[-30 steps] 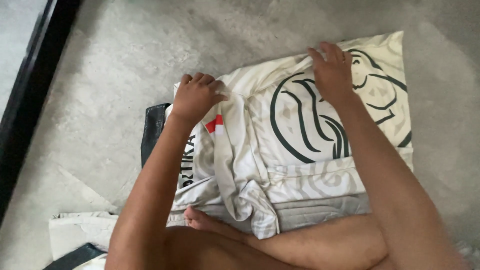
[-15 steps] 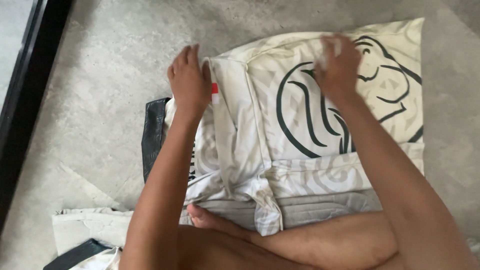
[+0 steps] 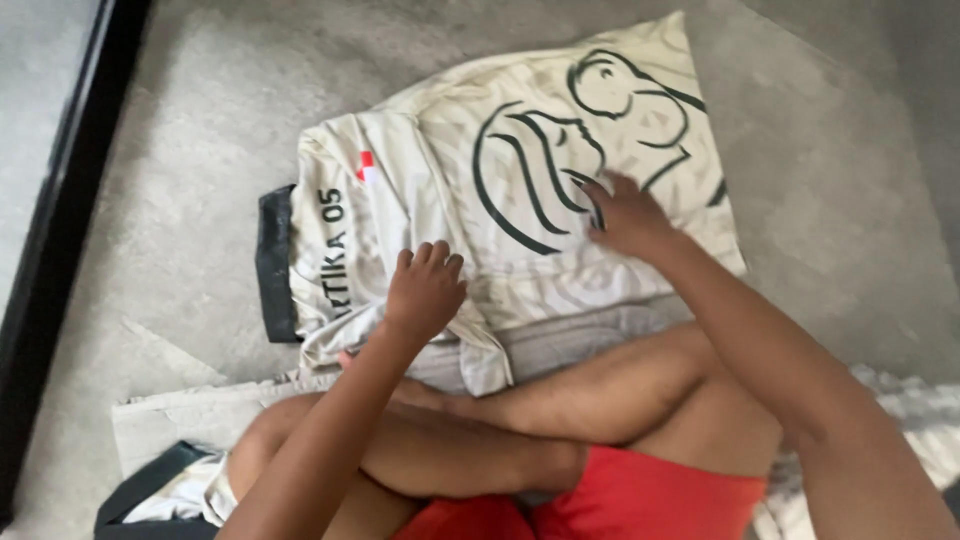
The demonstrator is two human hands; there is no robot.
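A cream-coloured soft fabric shirt with dark green line art and dark lettering (image 3: 520,190) lies spread flat on the grey carpeted floor (image 3: 200,120), straight ahead of my crossed bare legs (image 3: 560,400), partly folded along its left side. My left hand (image 3: 425,290) rests palm down on its lower left part, fingers released and slightly curled, gripping nothing. My right hand (image 3: 625,215) presses flat on the printed drawing, fingers spread, also holding nothing. To do this well, I judge both palms should stroke outward together so the cloth lies smooth and the fold edge stays straight. A dark folded garment (image 3: 275,265) peeks from under the shirt's left edge. Pale cloth (image 3: 170,420) lies by my left knee. Bare carpet offers room above and to the right; a black frame (image 3: 60,230) bounds the far left.
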